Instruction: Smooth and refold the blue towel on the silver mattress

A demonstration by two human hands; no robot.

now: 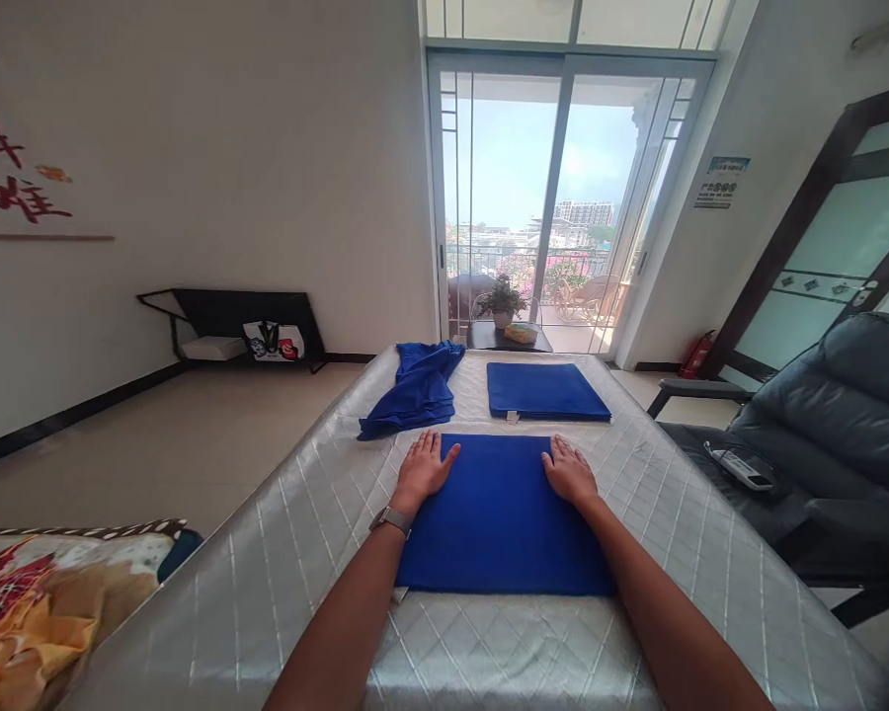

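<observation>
A flat, rectangular blue cloth [500, 523] lies on the silvery quilted surface right in front of me. My left hand [424, 469] rests flat on its far left corner, fingers stretched out; a watch is on that wrist. On the far right corner lies my right hand [569, 469], also flat with fingers extended. Beyond it sits a folded blue cloth [546, 390] with a small white tag at its near edge. To the left of that, a crumpled blue cloth [419, 385] is heaped in loose folds. Neither hand grips anything.
A dark armchair [845, 415] holding a white power strip [742, 468] stands at the right. Bright bedding [37, 602] is low on the left. Past the far edge are a small table with a potted plant [502, 299] and sliding glass doors [504, 178].
</observation>
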